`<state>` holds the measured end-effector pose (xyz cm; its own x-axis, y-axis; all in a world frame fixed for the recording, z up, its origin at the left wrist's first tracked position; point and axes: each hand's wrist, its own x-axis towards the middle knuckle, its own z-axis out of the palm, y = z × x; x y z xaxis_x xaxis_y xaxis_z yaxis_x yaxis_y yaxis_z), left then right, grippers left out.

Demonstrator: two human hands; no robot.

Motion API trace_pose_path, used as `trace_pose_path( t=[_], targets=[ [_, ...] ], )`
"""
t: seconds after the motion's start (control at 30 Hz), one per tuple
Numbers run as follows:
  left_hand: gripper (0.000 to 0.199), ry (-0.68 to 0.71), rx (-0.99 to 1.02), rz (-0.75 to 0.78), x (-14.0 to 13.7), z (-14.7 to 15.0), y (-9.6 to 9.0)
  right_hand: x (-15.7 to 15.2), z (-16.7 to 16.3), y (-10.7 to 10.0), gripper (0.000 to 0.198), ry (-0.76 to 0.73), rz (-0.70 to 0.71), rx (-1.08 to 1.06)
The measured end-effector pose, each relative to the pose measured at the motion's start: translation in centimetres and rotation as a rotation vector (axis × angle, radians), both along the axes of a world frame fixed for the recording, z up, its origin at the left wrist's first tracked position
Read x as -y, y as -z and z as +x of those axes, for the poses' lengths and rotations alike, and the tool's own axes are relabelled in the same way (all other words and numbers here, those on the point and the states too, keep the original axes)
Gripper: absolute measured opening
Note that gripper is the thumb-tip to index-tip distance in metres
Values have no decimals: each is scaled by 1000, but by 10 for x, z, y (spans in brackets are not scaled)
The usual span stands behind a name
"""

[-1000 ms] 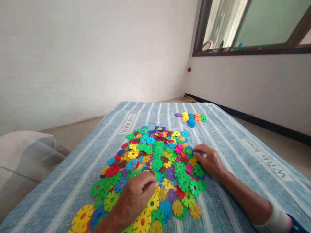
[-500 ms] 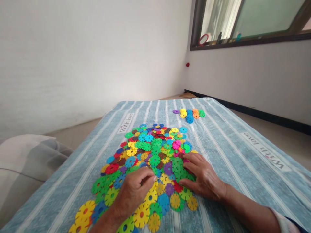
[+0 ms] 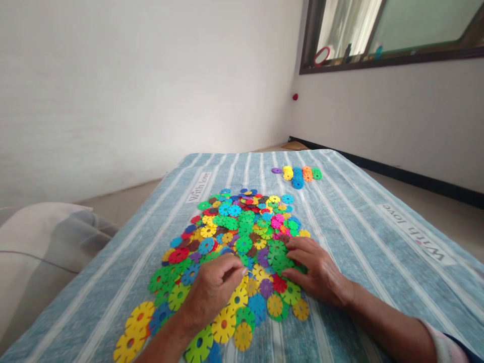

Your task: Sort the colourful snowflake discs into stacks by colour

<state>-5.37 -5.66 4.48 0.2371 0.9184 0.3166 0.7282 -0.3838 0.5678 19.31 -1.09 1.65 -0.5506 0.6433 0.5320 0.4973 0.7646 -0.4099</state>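
Note:
A broad pile of notched plastic discs (image 3: 244, 244) in many colours lies on a striped cloth. Over the pile's near left part is my left hand (image 3: 215, 285), its fingers curled in and the thumb pressed to the index finger. Whatever it may hold is hidden. On the right edge of the pile rests my right hand (image 3: 317, 272), fingers apart, its tips beside a group of green discs (image 3: 279, 256). A red disc (image 3: 279, 283) lies just below its thumb.
The striped blue cloth (image 3: 378, 252) covers the table. Joined discs (image 3: 298, 177) in purple, yellow, blue, orange and green lie at the far end. Pale covered fabric (image 3: 41, 252) stands on the left, and a window (image 3: 397, 30) is at the upper right.
The whole view has shifted slightly, so the pile and table appear a little higher and further right. Both hands keep nearly the same pose over the discs.

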Motion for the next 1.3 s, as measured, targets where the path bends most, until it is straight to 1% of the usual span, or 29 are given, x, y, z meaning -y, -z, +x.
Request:
trace_pose_path(
  t=[0.27, 0.5, 0.63, 0.73, 0.87, 0.97, 1.03, 1.1, 1.17, 1.23, 1.3],
  targets=[
    [21, -3, 10, -12, -1, 0, 0, -3, 0, -4, 10, -25, -202, -208],
    [22, -7, 1, -30, -1, -2, 2, -4, 0, -4, 11, -11, -288, -280],
    [23, -8, -5, -26, -1, -3, 4, -5, 1, -5, 10, -6, -376, -358],
    [22, -7, -11, -28, -2, -3, 4, -8, 5, -7, 12, 14, -473, -388],
    [21, -5, -18, -27, -2, -2, 2, -14, 17, -18, 15, 59, -613, -407],
    [21, 4, -10, -21, -2, -2, 1, -17, 28, -27, 17, -28, -708, -354],
    [22, 15, -1, -17, -3, -2, 1, -19, 33, -30, 16, -107, -792, -264],
    [21, 21, 4, -11, -3, -2, 1, -19, 34, -30, 13, -167, -835, -165],
    [21, 21, 2, -2, -3, -2, 1, -19, 34, -29, 10, -212, -825, -84],
    [21, 20, -3, 1, -3, -2, 2, -18, 33, -28, 8, -243, -781, -29],
    [21, 22, -5, 1, -3, -2, 2, -18, 31, -29, 10, -252, -730, 9]
  ],
)
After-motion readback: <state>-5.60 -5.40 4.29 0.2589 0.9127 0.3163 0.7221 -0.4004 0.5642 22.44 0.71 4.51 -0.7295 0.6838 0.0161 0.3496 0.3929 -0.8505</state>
